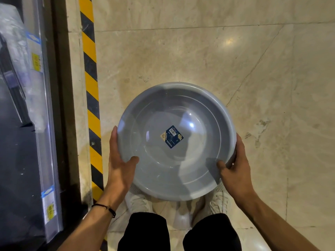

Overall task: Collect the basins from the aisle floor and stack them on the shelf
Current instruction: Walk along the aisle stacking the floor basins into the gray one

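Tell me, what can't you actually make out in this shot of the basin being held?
- Head view: small print on the label in the grey basin, too small.
- Shelf: contents blurred, cut off by the left edge.
- Fingers of left hand and right hand: hidden under the rim.
- Shoes: partly covered by the basin.

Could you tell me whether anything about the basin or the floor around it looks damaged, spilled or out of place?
Nothing stands out. The grey basin looks intact and empty apart from its label, held level by the left hand and right hand. The marble floor shows only veining and scuffs.
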`<state>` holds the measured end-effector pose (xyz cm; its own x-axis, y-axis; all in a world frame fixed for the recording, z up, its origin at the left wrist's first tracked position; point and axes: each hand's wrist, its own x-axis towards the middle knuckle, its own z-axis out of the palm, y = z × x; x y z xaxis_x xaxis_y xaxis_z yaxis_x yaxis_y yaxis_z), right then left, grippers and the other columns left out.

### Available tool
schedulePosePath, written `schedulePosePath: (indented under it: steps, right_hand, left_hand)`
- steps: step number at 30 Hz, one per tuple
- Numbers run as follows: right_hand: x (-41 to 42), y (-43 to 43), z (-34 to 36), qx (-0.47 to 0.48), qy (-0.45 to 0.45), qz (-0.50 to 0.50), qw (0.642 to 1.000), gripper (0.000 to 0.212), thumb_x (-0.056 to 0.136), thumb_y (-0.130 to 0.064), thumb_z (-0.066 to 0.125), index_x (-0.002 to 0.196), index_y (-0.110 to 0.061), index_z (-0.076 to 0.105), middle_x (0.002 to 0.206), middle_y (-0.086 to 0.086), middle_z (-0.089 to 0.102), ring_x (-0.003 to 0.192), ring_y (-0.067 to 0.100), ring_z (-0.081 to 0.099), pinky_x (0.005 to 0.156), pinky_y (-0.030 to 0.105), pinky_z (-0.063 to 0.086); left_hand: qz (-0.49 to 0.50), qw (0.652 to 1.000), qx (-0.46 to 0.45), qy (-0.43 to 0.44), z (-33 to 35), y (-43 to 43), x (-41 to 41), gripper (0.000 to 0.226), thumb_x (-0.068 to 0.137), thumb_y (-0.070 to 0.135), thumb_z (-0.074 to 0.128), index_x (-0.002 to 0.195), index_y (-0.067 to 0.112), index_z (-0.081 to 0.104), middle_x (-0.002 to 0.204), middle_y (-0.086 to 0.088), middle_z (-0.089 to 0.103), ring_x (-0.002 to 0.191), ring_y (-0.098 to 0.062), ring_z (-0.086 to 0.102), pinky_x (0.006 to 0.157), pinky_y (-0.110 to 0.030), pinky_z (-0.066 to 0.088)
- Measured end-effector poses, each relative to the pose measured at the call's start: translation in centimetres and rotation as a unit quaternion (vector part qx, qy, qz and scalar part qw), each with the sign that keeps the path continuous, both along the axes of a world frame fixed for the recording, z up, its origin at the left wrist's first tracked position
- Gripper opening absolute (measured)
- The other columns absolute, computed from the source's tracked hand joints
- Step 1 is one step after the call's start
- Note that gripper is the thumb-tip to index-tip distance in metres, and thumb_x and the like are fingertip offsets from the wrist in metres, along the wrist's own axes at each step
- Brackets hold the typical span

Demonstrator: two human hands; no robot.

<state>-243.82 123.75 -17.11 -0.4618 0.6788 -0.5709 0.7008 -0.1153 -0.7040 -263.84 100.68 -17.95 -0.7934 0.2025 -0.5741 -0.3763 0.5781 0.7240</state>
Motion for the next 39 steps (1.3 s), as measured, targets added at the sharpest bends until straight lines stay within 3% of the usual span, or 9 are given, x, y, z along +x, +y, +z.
schedulePosePath:
  steps: [3,5,12,16,21,25,30,35,39]
  right_hand:
    - [-0.7,0.0,-0.6,0.0,0.032,-0.006,0.999,0.095,0.098,-0.006,0.066,0.166,-0.031,0.005,0.129,-0.064,0.035,0.106,-0.029,0.053,0.079,0.001,0.047]
    - [-1.3,-0.1,-0.8,0.019,0.059,-0.01,0.998,0.092,0.097,-0.015,0.064,0.166,-0.024,0.004,0.135,-0.061,0.034,0.105,-0.026,0.056,0.078,-0.002,0.046]
    - [-1.7,0.1,0.9,0.052,0.105,0.002,0.993,0.081,0.087,-0.016,0.06,0.16,-0.007,0.027,0.152,0.005,0.05,0.131,0.014,0.057,0.102,0.029,0.054]
    - [-1.1,0.6,4.3,0.044,0.12,0.009,0.992,0.079,0.086,-0.013,0.06,0.158,-0.005,0.029,0.15,0.005,0.05,0.131,0.018,0.057,0.104,0.035,0.054]
    - [0.0,1.5,11.4,0.045,0.105,0.006,0.993,0.078,0.088,-0.019,0.067,0.158,-0.025,0.033,0.141,-0.02,0.054,0.124,0.004,0.059,0.09,0.012,0.052]
    - [0.5,1.8,18.3,0.046,0.084,-0.009,0.995,0.08,0.087,-0.025,0.068,0.157,-0.042,0.032,0.146,-0.028,0.05,0.128,-0.005,0.055,0.093,0.006,0.047]
    - [0.7,1.8,28.7,0.025,0.077,-0.074,0.994,0.086,0.084,-0.027,0.07,0.159,-0.038,0.03,0.154,-0.017,0.049,0.137,0.007,0.052,0.107,0.028,0.049]
    - [0.4,2.3,41.3,0.012,0.099,-0.133,0.986,0.086,0.079,-0.037,0.075,0.152,-0.053,0.032,0.142,-0.031,0.054,0.128,-0.005,0.055,0.095,0.008,0.046]
    - [1.2,2.6,49.9,0.038,0.087,-0.146,0.985,0.099,0.071,-0.045,0.07,0.161,-0.033,0.03,0.154,-0.009,0.05,0.131,0.011,0.054,0.104,0.037,0.048]
  left_hand:
    - [-0.046,0.999,0.008,0.013,-0.1,-0.4,0.0,0.109,0.081,-0.001,0.066,0.157,0.056,0.015,0.156,0.022,0.035,0.131,0.008,0.043,0.089,-0.021,0.051]
    - [-0.059,0.997,0.046,0.012,0.0,-0.7,-0.1,0.103,0.083,0.004,0.065,0.161,0.048,0.014,0.159,0.023,0.034,0.138,0.005,0.043,0.098,-0.027,0.053]
    - [-0.049,0.993,0.103,-0.034,2.0,-0.7,-0.3,0.105,0.086,-0.019,0.066,0.164,0.035,0.019,0.156,0.023,0.04,0.14,-0.002,0.047,0.103,-0.031,0.055]
    - [-0.033,0.992,0.108,-0.049,5.9,0.1,-0.1,0.106,0.085,-0.032,0.055,0.164,0.029,0.02,0.153,0.025,0.043,0.135,0.002,0.051,0.103,-0.033,0.055]
    - [-0.005,0.989,0.132,-0.061,13.5,0.9,0.1,0.107,0.08,-0.024,0.063,0.163,0.031,0.023,0.164,0.003,0.036,0.151,-0.025,0.037,0.116,-0.061,0.04]
    - [-0.034,0.991,0.11,-0.065,20.0,1.5,-0.2,0.104,0.083,-0.017,0.066,0.161,0.039,0.025,0.158,0.021,0.042,0.147,-0.013,0.042,0.115,-0.051,0.045]
    - [-0.048,0.996,0.062,-0.036,28.8,3.4,-2.1,0.11,0.074,-0.029,0.066,0.159,0.033,0.031,0.154,0.024,0.047,0.142,0.0,0.045,0.112,-0.031,0.047]
    - [-0.092,0.994,0.064,-0.005,41.5,6.6,-3.2,0.112,0.077,-0.034,0.059,0.163,0.025,0.02,0.139,0.041,0.053,0.124,0.019,0.052,0.098,-0.011,0.048]
    - [-0.127,0.989,0.072,0.027,51.1,8.3,-3.4,0.106,0.074,-0.021,0.063,0.164,0.016,0.021,0.148,0.035,0.038,0.128,0.03,0.038,0.095,0.002,0.039]
